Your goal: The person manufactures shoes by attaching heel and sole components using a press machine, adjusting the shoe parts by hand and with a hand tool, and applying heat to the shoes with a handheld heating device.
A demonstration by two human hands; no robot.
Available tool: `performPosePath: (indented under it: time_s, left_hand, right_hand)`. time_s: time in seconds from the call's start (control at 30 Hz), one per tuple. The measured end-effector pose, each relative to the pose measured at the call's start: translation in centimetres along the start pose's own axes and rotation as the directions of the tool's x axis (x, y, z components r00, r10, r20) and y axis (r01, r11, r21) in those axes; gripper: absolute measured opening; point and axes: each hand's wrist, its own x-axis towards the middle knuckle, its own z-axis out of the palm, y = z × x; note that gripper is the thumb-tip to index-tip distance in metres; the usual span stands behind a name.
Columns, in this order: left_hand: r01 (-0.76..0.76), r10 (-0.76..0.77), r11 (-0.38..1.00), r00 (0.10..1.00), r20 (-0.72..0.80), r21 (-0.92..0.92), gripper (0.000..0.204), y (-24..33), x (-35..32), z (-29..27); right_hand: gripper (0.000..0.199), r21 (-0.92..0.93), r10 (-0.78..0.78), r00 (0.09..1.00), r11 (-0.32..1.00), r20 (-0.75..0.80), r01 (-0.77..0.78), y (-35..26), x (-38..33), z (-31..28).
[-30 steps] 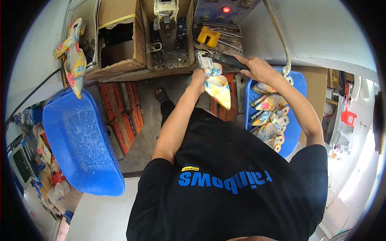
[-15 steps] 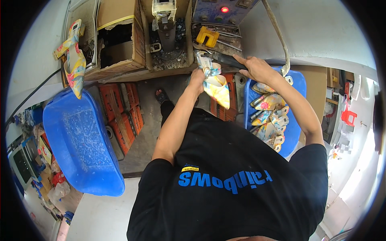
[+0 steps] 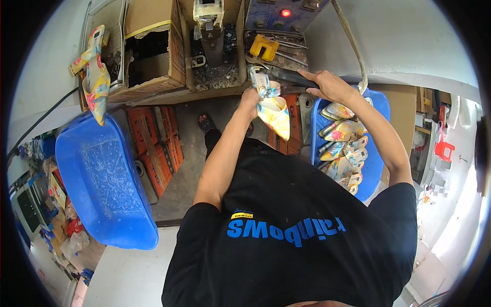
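My left hand (image 3: 248,101) is closed around the back part of a pointed shoe (image 3: 276,116) with a yellow, white and blue floral pattern. The shoe's toe points down toward me, and a strap lies across its upper end. In my right hand (image 3: 331,86) is the handle end of a dark long-handled tool (image 3: 286,77); its kind is hard to make out. The tool's far end reaches toward the shoe's heel end, and I cannot tell whether they touch. More floral shoes (image 3: 342,131) lie in a row in the blue tub (image 3: 377,148) at my right.
Another floral shoe (image 3: 97,84) rests upper left, above a second blue tub (image 3: 105,179). A torn cardboard box (image 3: 153,23) stands beside the machine (image 3: 212,43). A yellow block-like part (image 3: 264,47) and metal rods lie below a panel with a red light (image 3: 286,13).
The shoe has shifted slightly left and its toe has turned a little. My right hand and the tool have moved slightly to the right. Both holds stay the same.
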Motion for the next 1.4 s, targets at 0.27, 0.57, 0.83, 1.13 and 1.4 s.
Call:
performPosePath:
  time_s: [0.27,0.57,0.83,1.13,1.4]
  left_hand:
    - [-0.049,0.049,0.999,0.998,-0.043,-0.002,0.033,0.1,-0.6,0.8]
    - [-0.026,0.029,0.999,0.99,-0.138,0.025,0.036,-0.4,0.3,0.2]
    - [-0.07,0.076,0.996,0.993,-0.094,0.057,0.034,-0.2,-0.5,0.6]
    - [-0.036,0.035,0.998,0.999,0.007,0.058,0.027,0.4,-1.0,0.8]
    - [-0.009,0.012,0.999,0.998,-0.057,0.042,0.029,0.3,0.4,0.4]
  right_hand:
    - [0.063,-0.014,0.03,0.999,0.999,-0.017,-0.03,-1.5,0.0,-0.6]
    - [0.062,-0.088,0.106,0.99,0.991,0.088,-0.099,-3.8,0.7,-2.5]
    - [0.064,0.012,0.087,0.992,0.996,0.094,-0.088,-2.7,0.4,-2.8]
    - [0.064,-0.016,0.062,0.996,0.998,0.063,-0.061,-2.5,1.1,-2.5]
    - [0.066,-0.077,0.133,0.983,0.989,0.128,-0.124,-4.7,2.4,-3.7]
